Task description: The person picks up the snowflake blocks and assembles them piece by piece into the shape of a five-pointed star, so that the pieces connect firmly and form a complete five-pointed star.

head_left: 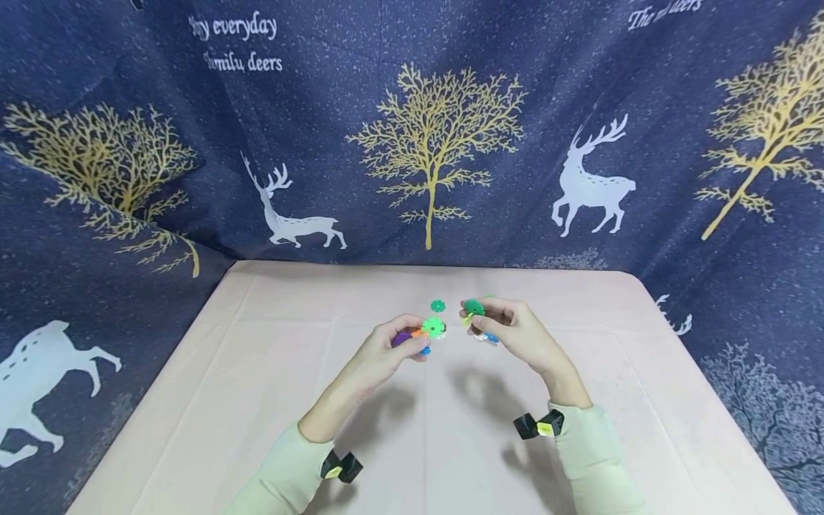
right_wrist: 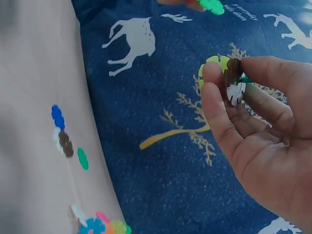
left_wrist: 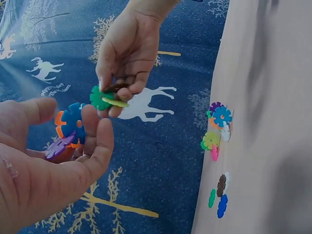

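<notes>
My left hand (head_left: pixel 380 357) pinches a joined cluster of notched plastic flower discs above the table. The cluster includes a bright green disc (head_left: pixel 434 327), a purple disc (left_wrist: pixel 60 145), a blue disc (left_wrist: pixel 73 119) and an orange disc (left_wrist: pixel 60 124). Apart from it, to the right, my right hand (head_left: pixel 528 340) holds a smaller joined group between thumb and fingers. In that group are a dark green disc (left_wrist: pixel 100 98), a yellow disc (right_wrist: pixel 218 62), a brown disc (right_wrist: pixel 233 71) and a white disc (right_wrist: pixel 236 92). Fingers partly hide both groups.
Loose discs lie on the pale table (head_left: pixel 270 400) beyond the hands: a green disc (left_wrist: pixel 212 198), a dark blue disc (left_wrist: pixel 222 206), a brown disc (left_wrist: pixel 221 185) and a white one. Nearby sits a mixed pile of discs (left_wrist: pixel 222 116). A dark blue deer-print cloth (head_left: pixel 386 207) hangs behind.
</notes>
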`<state>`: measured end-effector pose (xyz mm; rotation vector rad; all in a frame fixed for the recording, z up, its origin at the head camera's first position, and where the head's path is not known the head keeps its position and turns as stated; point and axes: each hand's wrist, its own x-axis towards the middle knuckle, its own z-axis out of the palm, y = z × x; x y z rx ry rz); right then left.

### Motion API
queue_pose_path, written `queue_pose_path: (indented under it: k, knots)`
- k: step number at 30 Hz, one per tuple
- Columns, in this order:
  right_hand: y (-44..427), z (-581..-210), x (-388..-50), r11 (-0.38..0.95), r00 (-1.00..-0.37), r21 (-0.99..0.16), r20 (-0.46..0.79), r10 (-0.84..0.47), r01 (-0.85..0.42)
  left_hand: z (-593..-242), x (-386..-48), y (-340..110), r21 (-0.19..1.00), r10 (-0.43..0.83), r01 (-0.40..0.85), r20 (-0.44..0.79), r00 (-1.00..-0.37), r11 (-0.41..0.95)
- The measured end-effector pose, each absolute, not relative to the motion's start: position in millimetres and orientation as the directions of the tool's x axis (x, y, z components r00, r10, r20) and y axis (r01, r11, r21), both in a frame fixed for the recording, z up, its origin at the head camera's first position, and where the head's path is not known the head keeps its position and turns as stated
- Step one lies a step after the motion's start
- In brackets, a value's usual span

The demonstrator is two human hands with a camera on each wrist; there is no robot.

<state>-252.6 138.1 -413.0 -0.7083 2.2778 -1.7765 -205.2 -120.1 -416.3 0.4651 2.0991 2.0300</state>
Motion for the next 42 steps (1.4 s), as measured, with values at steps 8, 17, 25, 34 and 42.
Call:
queue_pose_path:
  k: [8,17,25,34,42]
  knots:
    - [130,-407,-249,0.141,-0.854,-0.941,0.209,-0.477,-0.309,-413,-204,-117,0.987,0.320,0.138,0.106,-0.942,0.080]
    - [120,-402,-243,0.072,-0.852,-0.933,0.289,-0.436,-0.353,-410,-205,-115,0.985,0.287,0.140,0.106,-0.952,0.098]
    - [111,-396,-237,0.019,-0.887,-0.947,0.294,-0.356,-0.321,-409,-205,-115,0.975,0.270,0.157,0.110,-0.957,0.157]
    - [103,-397,-236,0.044,-0.912,-0.954,0.269,-0.311,-0.296,-409,-203,-114,0.950,0.230,0.203,0.148,-0.962,0.237]
    - [98,-397,-234,0.076,-0.913,-0.949,0.270,-0.306,-0.306,-410,-203,-113,0.945,0.202,0.214,0.166,-0.965,0.246]
